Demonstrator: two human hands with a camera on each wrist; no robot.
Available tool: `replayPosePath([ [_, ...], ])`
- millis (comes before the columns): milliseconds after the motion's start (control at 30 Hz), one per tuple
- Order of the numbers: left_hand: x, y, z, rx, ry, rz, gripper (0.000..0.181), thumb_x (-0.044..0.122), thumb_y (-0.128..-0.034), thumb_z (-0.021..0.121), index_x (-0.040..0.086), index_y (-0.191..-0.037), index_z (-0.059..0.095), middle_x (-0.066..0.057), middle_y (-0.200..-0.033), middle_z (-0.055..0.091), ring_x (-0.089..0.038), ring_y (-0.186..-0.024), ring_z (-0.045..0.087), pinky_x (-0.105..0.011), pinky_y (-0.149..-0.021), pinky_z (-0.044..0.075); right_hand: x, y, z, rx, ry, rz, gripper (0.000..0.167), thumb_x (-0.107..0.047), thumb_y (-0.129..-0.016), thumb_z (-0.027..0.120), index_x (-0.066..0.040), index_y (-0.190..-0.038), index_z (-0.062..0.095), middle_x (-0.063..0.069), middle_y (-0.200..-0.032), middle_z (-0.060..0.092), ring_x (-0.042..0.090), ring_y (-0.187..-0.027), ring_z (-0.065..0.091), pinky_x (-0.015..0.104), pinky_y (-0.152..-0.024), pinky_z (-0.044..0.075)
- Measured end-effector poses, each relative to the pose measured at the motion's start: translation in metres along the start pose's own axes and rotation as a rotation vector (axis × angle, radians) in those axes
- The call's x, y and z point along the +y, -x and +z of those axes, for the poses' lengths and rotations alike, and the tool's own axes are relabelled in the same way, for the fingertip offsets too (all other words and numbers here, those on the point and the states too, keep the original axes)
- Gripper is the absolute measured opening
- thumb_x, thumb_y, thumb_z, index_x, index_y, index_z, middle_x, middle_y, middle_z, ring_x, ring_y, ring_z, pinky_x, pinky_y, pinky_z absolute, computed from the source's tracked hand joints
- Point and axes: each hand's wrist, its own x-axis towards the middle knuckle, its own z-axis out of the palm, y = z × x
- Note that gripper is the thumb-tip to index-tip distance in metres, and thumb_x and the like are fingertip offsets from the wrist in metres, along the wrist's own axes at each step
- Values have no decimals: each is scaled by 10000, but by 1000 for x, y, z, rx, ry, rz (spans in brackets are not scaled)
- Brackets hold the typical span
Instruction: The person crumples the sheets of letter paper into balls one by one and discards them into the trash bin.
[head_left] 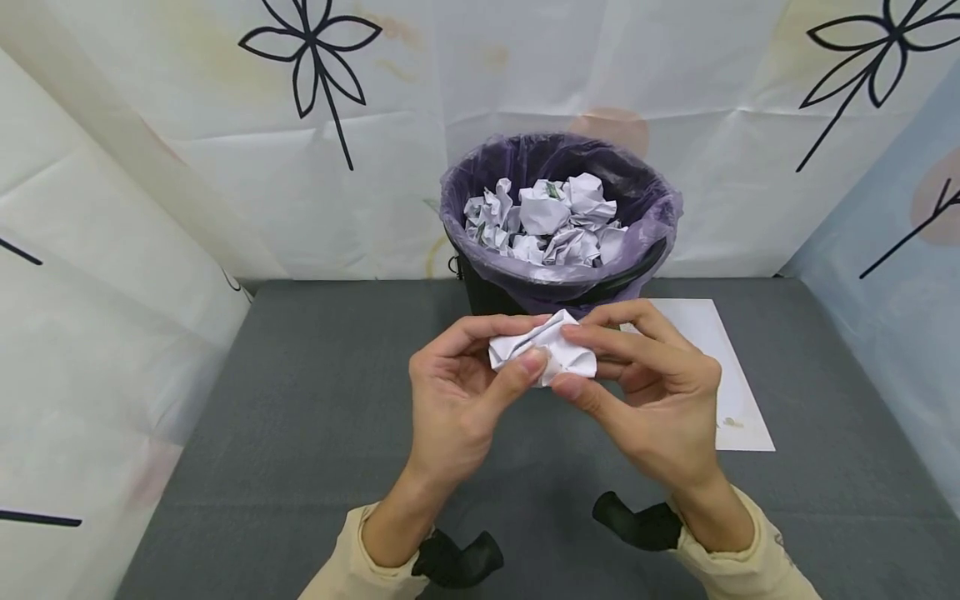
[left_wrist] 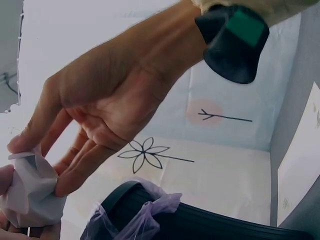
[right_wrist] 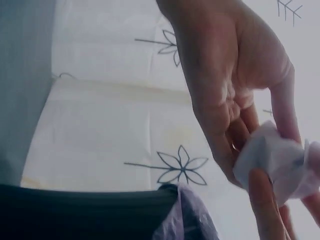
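Between both hands is a crumpled piece of white paper (head_left: 564,353), held above the grey table in front of the bin. My left hand (head_left: 457,400) pinches its left side with thumb and fingers. On the other side, my right hand (head_left: 660,392) grips it between the thumb below and fingers on top. Both wrist views show the same crumpled paper (left_wrist: 35,190) squeezed among the fingertips; part of it is covered by them. Behind the hands stands a black bin (head_left: 487,287) lined with a purple plastic bag (head_left: 637,250), containing several crumpled paper balls (head_left: 543,208).
A flat white paper sheet (head_left: 738,392) lies on the grey table (head_left: 315,400) to the right, partly behind my right hand. White cloth walls (head_left: 187,183) with black flower drawings surround the table at the back and sides. Dark bands with camera mounts (head_left: 457,560) sit at both wrists.
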Motion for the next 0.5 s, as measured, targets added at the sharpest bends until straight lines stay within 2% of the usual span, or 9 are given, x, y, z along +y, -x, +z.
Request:
replayPosePath([
  [200,-5,-1,-1,-16,-16,52,405,103,-932,757,-251,-1028,583,-434,-1025,628,-225,-962,711,-263,-761,581,6,0,3,53,-8,-54,262,28,-824,824,198,-986,709,180,-915,697,223,-816,682,252,-723,594],
  [300,-7,-2,0,-30,-13,70,396,99,-931,758,-250,-1012,587,-433,-1002,631,-231,-957,716,-274,-763,583,8,1,2,68,-16,-47,237,19,-830,822,180,-968,719,151,-870,694,189,-753,664,224,-687,578],
  [433,-6,-3,-2,-70,-34,43,438,155,-941,754,-236,-1071,603,-400,-1058,645,-207,-939,685,-265,-762,571,7,1,0,89,-39,14,389,-15,-836,828,183,-1129,667,121,-838,683,152,-690,642,204,-635,553],
  [500,-4,-2,-5,-103,-46,12,493,200,-951,740,-229,-1143,590,-379,-1143,637,-213,-1001,668,-271,-813,568,6,0,-2,88,-75,55,466,-21,-848,817,202,-1206,618,149,-894,683,175,-744,647,217,-670,555],
])
